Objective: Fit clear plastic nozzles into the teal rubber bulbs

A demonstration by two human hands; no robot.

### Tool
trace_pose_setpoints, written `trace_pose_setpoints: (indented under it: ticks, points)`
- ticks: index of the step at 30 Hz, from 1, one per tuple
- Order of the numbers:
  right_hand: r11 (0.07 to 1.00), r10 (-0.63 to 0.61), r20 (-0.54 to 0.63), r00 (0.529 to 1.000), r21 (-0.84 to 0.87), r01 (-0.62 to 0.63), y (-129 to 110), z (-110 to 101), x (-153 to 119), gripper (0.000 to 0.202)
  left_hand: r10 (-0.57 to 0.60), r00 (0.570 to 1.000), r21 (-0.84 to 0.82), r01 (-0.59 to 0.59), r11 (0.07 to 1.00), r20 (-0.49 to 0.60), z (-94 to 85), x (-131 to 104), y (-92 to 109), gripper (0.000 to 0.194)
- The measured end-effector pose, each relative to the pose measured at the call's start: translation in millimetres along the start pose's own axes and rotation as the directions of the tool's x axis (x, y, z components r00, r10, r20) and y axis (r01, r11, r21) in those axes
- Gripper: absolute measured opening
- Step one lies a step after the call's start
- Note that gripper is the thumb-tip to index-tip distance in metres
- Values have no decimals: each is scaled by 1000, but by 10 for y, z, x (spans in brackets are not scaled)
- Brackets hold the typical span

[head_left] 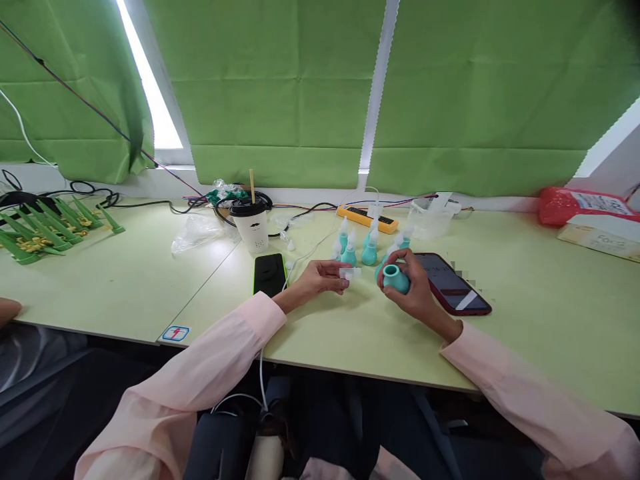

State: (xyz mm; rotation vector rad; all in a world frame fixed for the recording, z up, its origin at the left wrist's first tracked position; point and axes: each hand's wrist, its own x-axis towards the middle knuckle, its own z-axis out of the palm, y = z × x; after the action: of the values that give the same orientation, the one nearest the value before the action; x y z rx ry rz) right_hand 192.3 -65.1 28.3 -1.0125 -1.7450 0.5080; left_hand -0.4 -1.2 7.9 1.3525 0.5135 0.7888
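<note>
In the head view, my left hand [320,280] pinches a small translucent plastic nozzle piece [353,273] between thumb and fingers. My right hand [416,290] is closed around a teal rubber bulb [396,281], whose round open mouth faces up and toward me. A short gap separates the nozzle piece from the bulb. Just behind both hands stand several teal bulbs with clear pointed tips [369,253], most of them upright; my right hand partly hides the nearest ones.
A phone [453,283] lies beside my right hand, a black-and-green device [270,275] left of my left hand. Behind are a lidded paper cup [253,228], a yellow-orange meter [380,221], a clear container [431,221] and cables. Green spiky pieces [47,230] lie far left; another person's arm [7,310] shows there.
</note>
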Motion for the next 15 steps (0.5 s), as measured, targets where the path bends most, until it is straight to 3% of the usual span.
trace_pose_setpoints:
  ticks: [4,6,11,15]
  points:
    - [996,91,244,966,-27,-87,64,100,-44,27,-20,1000,25,20,999,11,10,-15,4,34]
    - [996,90,302,949,-55,-77,128,181,-90,21,-11,1000,45,10,999,13,18,-24,9,29]
    - [996,92,108,990,-27,-90,248,326,-199,17,7,1000,96,-9,995,20,36,-40,2,24]
    - [994,54,7,999,-97,-53,242,342,-218,21,8,999,130,-15,991,53,54,-50,7,25]
